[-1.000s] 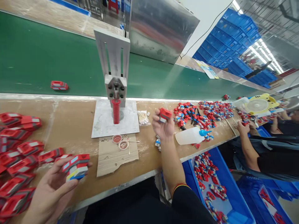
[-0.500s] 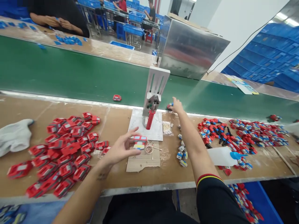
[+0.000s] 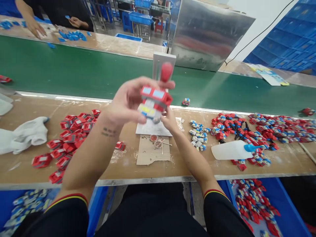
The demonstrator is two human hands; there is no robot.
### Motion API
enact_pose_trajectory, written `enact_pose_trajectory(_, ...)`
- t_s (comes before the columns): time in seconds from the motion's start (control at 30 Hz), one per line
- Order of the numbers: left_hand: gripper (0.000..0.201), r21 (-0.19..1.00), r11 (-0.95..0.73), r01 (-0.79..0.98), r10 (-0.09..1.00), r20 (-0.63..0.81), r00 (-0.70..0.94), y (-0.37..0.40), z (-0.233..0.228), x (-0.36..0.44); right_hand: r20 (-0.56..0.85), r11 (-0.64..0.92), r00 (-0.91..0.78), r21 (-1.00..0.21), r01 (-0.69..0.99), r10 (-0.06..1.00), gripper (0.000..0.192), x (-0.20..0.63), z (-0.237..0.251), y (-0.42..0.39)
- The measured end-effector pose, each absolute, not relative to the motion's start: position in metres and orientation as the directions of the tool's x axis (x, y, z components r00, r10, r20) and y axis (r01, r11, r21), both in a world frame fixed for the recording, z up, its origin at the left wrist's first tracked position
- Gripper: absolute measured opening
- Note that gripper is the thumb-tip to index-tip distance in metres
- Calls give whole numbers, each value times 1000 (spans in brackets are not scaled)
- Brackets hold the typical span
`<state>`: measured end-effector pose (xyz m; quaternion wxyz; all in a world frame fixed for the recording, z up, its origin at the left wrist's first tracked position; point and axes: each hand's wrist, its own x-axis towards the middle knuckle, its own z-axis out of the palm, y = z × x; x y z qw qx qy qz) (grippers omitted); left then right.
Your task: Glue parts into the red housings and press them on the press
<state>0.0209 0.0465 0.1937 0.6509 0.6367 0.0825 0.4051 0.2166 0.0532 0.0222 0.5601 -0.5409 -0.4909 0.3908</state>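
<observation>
Clamped in the left hand [image 3: 128, 102], a red toy piece [image 3: 155, 102] is held up above the bench's [image 3: 118, 164] middle; the right hand [image 3: 170, 120] pinches its underside. Below the bench's near edge, 1 blue bin [image 3: 283, 210] holds red parts.

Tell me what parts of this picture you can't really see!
Head view only:
- The red toy part: its left side is covered by the left hand, and it is blurred.
- The right hand: mostly behind that part, so its grip is unclear.
- The press stand: its lower half is hidden by the toy and hands.
- The small cups on the cardboard: too small to tell what is inside.
- The white cloth: cut off by the left edge.
</observation>
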Motion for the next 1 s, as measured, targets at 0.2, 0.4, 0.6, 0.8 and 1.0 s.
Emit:
enact_pose_trajectory(0.2, 67, 859, -287, -423, 680, 494, 542, 104, 217, 56, 63, 96, 227, -986, -139, 972, 44, 206, 20, 66)
enact_pose_trajectory(0.4, 64, 843, -398, -361, 676, 536, 506, 119, 200, 59, 25, 89, 238, -960, -264, 971, 42, 200, 16, 64)
enact_pose_trajectory(0.6, 63, 838, -419, -350, 638, 546, 543, 104, 192, 53, -18, 66, 222, -929, -364, 975, 37, 192, 12, 68)
enact_pose_trajectory(0.8, 67, 883, -317, -347, 745, 458, 485, 101, 193, 43, -95, -48, 86, -898, -437, 992, 32, 198, 21, 63)
enact_pose_trajectory(1.0, 70, 897, -292, -331, 818, 414, 400, 86, 130, 6, -191, -200, -66, -861, -467, 979, 31, 203, 32, 67)
